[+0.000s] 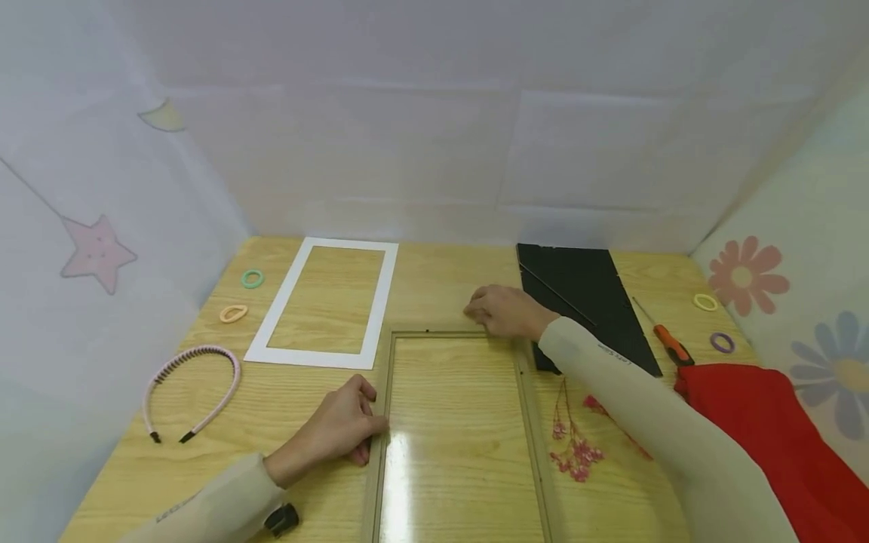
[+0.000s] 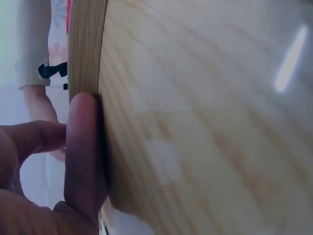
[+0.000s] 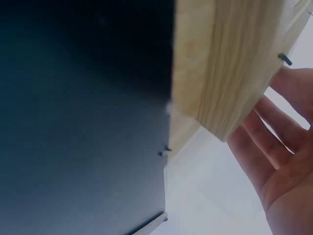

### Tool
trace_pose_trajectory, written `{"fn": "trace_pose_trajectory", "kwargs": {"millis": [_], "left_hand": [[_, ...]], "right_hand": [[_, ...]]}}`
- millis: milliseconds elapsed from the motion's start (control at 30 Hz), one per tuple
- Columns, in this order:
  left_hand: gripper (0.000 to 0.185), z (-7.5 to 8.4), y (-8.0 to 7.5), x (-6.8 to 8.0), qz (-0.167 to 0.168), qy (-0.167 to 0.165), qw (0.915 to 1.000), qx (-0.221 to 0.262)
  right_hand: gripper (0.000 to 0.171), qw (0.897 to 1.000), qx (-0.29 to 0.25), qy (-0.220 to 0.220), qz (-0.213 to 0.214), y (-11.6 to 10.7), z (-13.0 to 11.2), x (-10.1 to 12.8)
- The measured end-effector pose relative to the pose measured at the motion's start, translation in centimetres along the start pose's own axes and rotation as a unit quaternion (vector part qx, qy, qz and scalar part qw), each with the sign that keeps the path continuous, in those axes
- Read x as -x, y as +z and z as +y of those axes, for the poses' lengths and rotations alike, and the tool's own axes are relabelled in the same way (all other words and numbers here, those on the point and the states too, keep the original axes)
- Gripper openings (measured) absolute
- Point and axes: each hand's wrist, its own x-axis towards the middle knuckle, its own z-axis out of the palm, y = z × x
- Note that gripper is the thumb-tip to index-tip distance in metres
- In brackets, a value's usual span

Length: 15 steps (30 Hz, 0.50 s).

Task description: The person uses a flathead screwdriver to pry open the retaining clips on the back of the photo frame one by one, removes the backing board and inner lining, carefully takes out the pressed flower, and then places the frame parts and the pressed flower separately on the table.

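Note:
A light wooden picture frame lies on the table, with small dark tabs along its back edge. Glare shows on a clear pane inside it. My left hand grips the frame's left side; in the left wrist view a finger lies along the outer wooden edge. At the far edge, near the right corner, my right hand holds the frame with thumb and fingers, and its fingers reach round the outer side in the right wrist view. A black backing board lies just beyond the right hand.
A white mat lies at back left, near a pink headband and two hair ties. Pink dried flowers, an orange-and-black screwdriver, a red cloth and a purple ring lie on the right.

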Motion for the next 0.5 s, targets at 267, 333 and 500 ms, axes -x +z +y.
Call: {"fn": "trace_pose_trajectory", "kwargs": {"millis": [267,333,500], "left_hand": [[0.045,-0.2,-1.0,0.0,-0.024,-0.009,0.9995,0.015],[0.042,-0.1,-1.4,-0.2,-0.027,-0.012,0.9995,0.010],[0.031,0.5,-2.8,-1.6,-0.013,-0.002,0.9998,-0.016]], "right_hand": [[0.026,0.999,-0.002,-0.016,0.030,0.5,-0.2,0.6],[0.025,0.999,-0.002,-0.017,0.039,0.5,-0.2,0.9],[0.025,0.998,-0.010,0.001,0.059,-0.3,-0.1,2.1]]}}
